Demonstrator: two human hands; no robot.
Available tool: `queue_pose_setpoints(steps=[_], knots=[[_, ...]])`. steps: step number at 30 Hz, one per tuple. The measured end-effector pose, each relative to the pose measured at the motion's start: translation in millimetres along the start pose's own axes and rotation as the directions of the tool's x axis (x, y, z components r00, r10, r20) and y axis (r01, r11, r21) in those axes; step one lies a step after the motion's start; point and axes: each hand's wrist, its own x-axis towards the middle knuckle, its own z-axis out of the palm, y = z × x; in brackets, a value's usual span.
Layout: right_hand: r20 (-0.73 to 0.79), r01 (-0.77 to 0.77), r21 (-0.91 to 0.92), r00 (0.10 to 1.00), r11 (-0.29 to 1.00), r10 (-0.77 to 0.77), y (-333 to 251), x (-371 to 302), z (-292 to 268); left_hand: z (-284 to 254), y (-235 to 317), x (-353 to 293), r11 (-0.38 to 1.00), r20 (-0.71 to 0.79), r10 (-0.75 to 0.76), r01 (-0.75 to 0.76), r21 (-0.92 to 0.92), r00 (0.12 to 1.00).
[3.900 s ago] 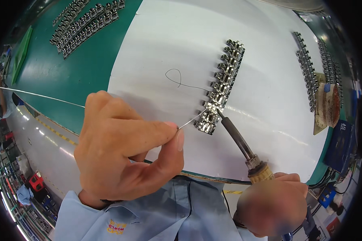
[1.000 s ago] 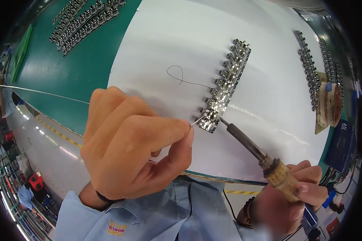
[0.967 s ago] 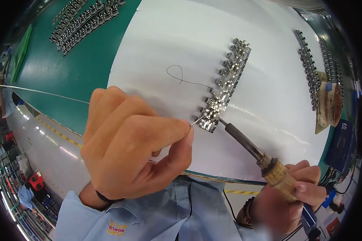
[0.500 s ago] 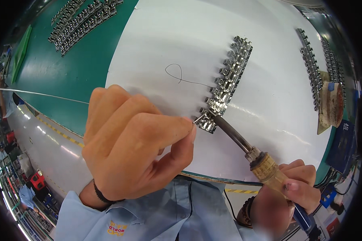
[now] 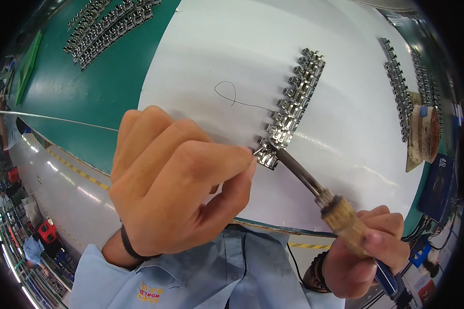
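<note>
A strip of shiny metal parts (image 5: 295,103) lies slantwise on the white sheet before me. In my right hand (image 5: 368,252) is a soldering iron (image 5: 340,213), its dark tip touching the strip's near end. My left hand (image 5: 178,180) pinches a length of solder wire (image 5: 62,120) between thumb and forefinger. The wire runs in from the left, passes behind the hand, and its short free end meets the strip beside the iron's tip. A thin dark wire (image 5: 234,102), curled in a loop, reaches from the sheet to the strip's left side.
More metal strips lie on the green mat (image 5: 93,87) at the far left. Further strips (image 5: 397,82) stand at the right, beside a round worn block (image 5: 425,134) on a stand. A dark blue box (image 5: 441,180) sits at the right edge. A green tray (image 5: 30,67) is far left.
My left hand has shifted slightly right, the solder end coming closer to the iron's tip. The iron stays on the strip's near end. The strip sits nearly as before.
</note>
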Motion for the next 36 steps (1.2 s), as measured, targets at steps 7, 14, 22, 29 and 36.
queue_pose_setpoints(steps=[7,14,22,29,36], knots=[[0.133,-0.163,0.063,0.979,0.985,0.154,-9,5,-18,-3,1,-1,1.0,0.021,0.005,-0.005,-0.004,1.0],[0.107,-0.209,0.089,0.974,0.974,0.199,-8,11,-14,-2,-1,-1,1.0,0.025,0.009,-0.009,0.004,1.0],[0.013,-0.131,0.091,0.991,0.987,0.13,2,13,-2,-1,-2,1,1.0,0.031,0.007,-0.006,-0.005,1.0],[0.126,-0.191,0.035,0.975,0.981,0.186,-6,24,-7,-1,0,3,0.999,0.047,-0.03,0.031,-0.02,0.998],[0.109,-0.101,-0.031,0.989,0.994,0.104,-9,29,-2,-2,1,6,0.995,0.078,-0.075,0.079,-0.059,0.994]])
